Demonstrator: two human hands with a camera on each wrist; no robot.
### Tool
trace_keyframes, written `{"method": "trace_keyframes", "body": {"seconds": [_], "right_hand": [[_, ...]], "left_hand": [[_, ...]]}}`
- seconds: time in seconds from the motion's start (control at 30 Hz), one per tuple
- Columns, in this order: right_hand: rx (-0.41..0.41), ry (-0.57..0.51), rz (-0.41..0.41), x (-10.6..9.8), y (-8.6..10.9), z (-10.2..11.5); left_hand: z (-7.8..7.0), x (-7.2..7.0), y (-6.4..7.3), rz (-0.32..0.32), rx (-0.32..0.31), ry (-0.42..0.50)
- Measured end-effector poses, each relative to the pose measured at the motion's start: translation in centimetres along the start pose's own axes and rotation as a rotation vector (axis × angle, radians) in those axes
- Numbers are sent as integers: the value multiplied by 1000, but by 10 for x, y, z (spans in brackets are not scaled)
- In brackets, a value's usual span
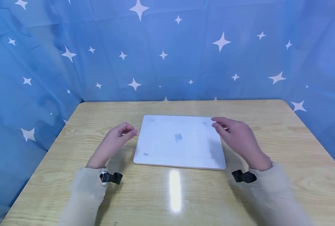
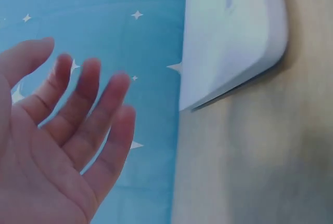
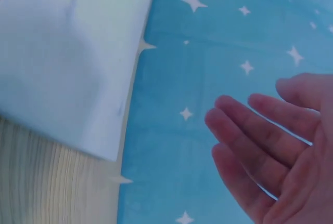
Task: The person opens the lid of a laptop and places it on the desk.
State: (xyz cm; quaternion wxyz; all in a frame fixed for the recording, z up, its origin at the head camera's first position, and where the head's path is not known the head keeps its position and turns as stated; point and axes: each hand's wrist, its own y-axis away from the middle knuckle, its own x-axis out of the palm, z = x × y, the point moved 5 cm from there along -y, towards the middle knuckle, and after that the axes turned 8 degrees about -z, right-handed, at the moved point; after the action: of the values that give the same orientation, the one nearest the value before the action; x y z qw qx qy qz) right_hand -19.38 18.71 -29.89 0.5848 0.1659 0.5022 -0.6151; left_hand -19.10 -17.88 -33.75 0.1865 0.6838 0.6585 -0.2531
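A closed silver laptop (image 1: 162, 141) with an apple logo on its lid lies flat on the wooden table. Left of it hovers my left hand (image 1: 118, 138), its fingers loosely bent and holding nothing. In the left wrist view this hand (image 2: 67, 125) shows an empty palm, apart from the laptop's rounded corner (image 2: 234, 42). Over the laptop's far right corner is my right hand (image 1: 236, 135), with relaxed fingers. The right wrist view shows the right hand (image 3: 276, 151) empty too, with a gap between it and the laptop (image 3: 67, 68).
The light wooden table (image 1: 99, 110) has rounded far corners. Behind it and to the sides hangs a blue curtain (image 1: 167, 37) with white stars. A bright light reflection (image 1: 175, 191) shows on the tabletop in front of the laptop. Black straps (image 1: 111, 178) circle both wrists.
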Motion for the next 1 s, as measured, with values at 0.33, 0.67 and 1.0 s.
{"method": "trace_keyframes", "body": {"seconds": [0.33,0.67,1.0], "right_hand": [[-41,-55,115,16,4,17],[-98,-56,206,15,8,25],[-175,1,269,27,18,34]], "left_hand": [[13,22,7,45,13,30],[11,40,8,40,-131,233],[31,42,35,66,-94,432]]}}
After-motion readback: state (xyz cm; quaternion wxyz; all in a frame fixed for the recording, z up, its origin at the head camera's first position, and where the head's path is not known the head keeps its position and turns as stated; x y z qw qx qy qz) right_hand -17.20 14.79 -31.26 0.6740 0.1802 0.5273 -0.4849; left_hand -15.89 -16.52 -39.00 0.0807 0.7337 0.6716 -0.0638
